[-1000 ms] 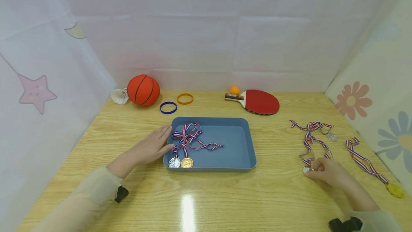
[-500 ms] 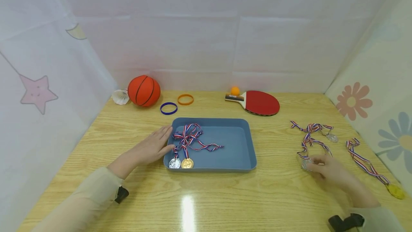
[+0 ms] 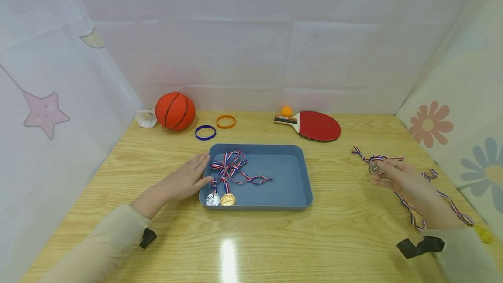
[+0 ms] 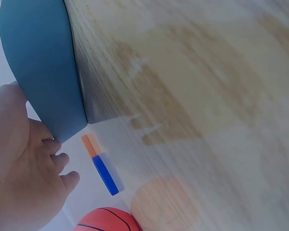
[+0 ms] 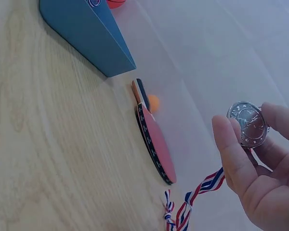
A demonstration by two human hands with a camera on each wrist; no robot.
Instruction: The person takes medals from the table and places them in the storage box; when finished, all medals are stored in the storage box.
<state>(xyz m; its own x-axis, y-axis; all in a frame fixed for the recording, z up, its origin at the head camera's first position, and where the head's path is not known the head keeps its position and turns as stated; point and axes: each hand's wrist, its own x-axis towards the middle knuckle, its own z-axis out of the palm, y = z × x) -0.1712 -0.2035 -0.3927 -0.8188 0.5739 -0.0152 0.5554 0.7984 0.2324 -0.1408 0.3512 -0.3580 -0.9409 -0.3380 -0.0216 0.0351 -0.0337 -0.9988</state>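
Note:
My right hand [image 3: 406, 182] pinches a silver medal [image 5: 249, 124] between thumb and fingers, raised over the right side of the table. Its striped ribbon [image 5: 209, 183] trails from the hand in the right wrist view. My left hand [image 3: 182, 178] lies with straight fingers along the left wall of a blue tray [image 3: 271, 208]; the left wrist view shows the fingers at its outer side. Inside the tray's left part are a silver medal [image 3: 212, 199] and a gold medal [image 3: 228, 199] with tangled red, white and blue ribbons [image 3: 232, 167].
A gold medal [image 3: 484, 233] lies at the far right, partly hidden by the right arm. Along the back are a shuttlecock [image 3: 146, 118], a basketball [image 3: 175, 111], blue [image 3: 205, 138] and orange [image 3: 225, 126] wristbands, an orange ball [image 3: 286, 111] and a table tennis bat [image 3: 319, 125].
My right hand has lifted the silver medal off the table and carried it away from me, its ribbon trailing below. My left hand stays at the tray.

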